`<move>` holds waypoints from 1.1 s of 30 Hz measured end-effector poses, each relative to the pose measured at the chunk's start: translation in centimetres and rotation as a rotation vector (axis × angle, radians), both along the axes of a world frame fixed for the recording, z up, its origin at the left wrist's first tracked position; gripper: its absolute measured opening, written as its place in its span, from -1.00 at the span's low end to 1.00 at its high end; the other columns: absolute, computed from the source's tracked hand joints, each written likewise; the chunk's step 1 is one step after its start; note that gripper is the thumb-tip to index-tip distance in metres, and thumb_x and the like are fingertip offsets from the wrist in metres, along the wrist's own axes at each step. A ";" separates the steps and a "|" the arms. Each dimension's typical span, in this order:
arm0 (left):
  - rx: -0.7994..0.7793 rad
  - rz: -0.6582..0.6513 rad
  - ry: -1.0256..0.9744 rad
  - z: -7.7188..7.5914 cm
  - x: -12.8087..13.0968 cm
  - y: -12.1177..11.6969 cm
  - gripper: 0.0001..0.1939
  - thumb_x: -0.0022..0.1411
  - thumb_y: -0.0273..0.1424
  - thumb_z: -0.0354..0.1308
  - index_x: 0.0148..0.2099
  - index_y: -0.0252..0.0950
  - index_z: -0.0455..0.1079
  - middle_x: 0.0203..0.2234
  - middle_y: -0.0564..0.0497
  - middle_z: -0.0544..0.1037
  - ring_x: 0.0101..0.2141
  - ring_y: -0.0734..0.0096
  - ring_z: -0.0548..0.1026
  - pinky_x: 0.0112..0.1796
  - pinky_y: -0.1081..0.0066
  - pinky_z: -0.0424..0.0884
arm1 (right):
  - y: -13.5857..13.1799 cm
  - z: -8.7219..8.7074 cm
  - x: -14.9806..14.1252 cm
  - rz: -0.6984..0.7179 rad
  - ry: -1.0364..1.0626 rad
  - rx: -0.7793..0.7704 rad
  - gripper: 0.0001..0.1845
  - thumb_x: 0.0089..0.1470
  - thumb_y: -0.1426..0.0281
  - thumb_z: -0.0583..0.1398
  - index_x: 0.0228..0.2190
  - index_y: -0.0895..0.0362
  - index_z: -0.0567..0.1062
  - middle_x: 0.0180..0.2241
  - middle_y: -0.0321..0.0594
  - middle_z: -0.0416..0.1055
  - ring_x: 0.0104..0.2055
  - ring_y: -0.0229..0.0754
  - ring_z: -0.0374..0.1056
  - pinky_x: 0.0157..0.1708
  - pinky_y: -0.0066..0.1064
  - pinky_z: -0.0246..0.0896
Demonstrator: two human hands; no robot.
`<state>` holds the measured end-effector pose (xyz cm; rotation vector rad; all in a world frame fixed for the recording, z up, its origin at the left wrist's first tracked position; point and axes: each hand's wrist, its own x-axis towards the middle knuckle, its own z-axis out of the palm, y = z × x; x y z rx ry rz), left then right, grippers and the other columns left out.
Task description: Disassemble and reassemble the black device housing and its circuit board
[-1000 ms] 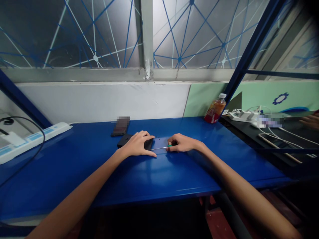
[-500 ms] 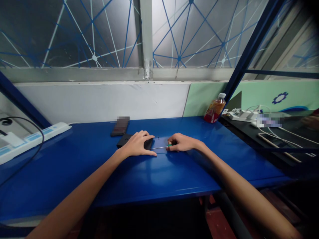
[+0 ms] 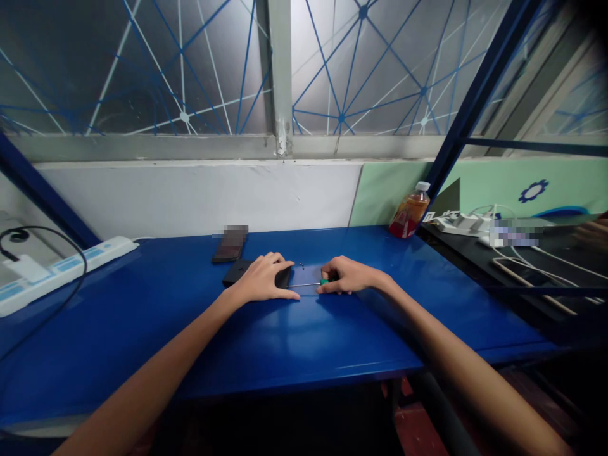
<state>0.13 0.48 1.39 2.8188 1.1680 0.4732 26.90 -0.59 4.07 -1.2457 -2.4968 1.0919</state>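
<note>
A flat black box point(image 3: 232, 273) lies on the blue table. Across it rests my left hand point(image 3: 263, 277), fingers over the top and thumb along the near side, holding it steady. In my right hand point(image 3: 346, 276) is a screwdriver, its green handle pinched between thumb and fingers. The thin metal shaft of the screwdriver point(image 3: 305, 285) points left and meets the right end of the box, between my left thumb and index finger. Its tip is hidden or too small to make out. A few tiny dark pieces, apparently screws point(image 3: 302, 266), lie just beyond the shaft.
Behind the box lies a dark phone point(image 3: 230, 246). A white power strip point(image 3: 107, 253) with a black cable is at the left. A drink bottle point(image 3: 409, 212) stands at the back right. Chargers and white cables point(image 3: 515, 272) cover a black table, where another person's hand point(image 3: 596, 234) shows.
The view has tilted slightly, so everything sits a little lower. My right fingers have shifted around the screwdriver, showing more green handle. My left hand stays on the box.
</note>
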 end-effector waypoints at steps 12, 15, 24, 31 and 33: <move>0.030 0.036 0.027 0.1 0.2 -0.1 -0.14 0.02 0.28 0.05 0.16 -0.25 0.34 -0.09 -0.17 0.42 -0.12 0.07 0.37 -0.12 0.19 0.29 | 0.0 0.2 -0.4 -0.003 0.055 0.188 -0.57 0.10 0.04 0.15 -0.50 0.16 0.39 -0.60 -0.34 0.32 -0.57 -0.35 0.14 -0.54 -0.49 -0.02; 0.023 0.038 0.027 0.1 0.2 -0.2 -0.12 0.01 0.29 0.04 0.16 -0.26 0.35 -0.09 -0.18 0.42 -0.11 0.04 0.36 -0.13 0.18 0.29 | 0.2 0.1 -0.2 -0.004 0.048 0.198 -0.54 0.19 0.10 0.05 -0.55 0.18 0.40 -0.62 -0.33 0.31 -0.59 -0.35 0.10 -0.55 -0.47 -0.05; 0.018 0.052 0.044 0.2 0.3 -0.3 -0.11 0.02 0.30 0.02 0.17 -0.27 0.34 -0.08 -0.17 0.41 -0.11 0.06 0.36 -0.13 0.19 0.29 | 0.4 0.0 0.2 0.004 0.008 0.210 -0.48 0.01 -0.01 0.19 -0.66 0.17 0.34 -0.67 -0.40 0.12 -0.60 -0.38 -0.05 -0.59 -0.47 -0.14; 0.027 0.062 0.059 0.2 0.3 -0.2 -0.12 0.02 0.29 0.03 0.16 -0.26 0.34 -0.08 -0.18 0.42 -0.10 0.04 0.37 -0.12 0.19 0.29 | 0.1 -0.2 -0.1 0.003 0.057 0.007 -0.53 -0.06 -0.01 0.26 -0.51 0.15 0.34 -0.63 -0.38 0.27 -0.65 -0.37 0.10 -0.61 -0.49 -0.04; 0.025 0.065 0.061 0.3 0.3 -0.3 -0.12 0.03 0.29 0.03 0.16 -0.27 0.34 -0.07 -0.18 0.42 -0.10 0.04 0.36 -0.11 0.18 0.29 | 0.1 -0.2 -0.2 0.011 0.078 0.050 -0.56 -0.01 0.01 0.23 -0.49 0.15 0.36 -0.63 -0.38 0.27 -0.62 -0.37 0.08 -0.60 -0.50 -0.05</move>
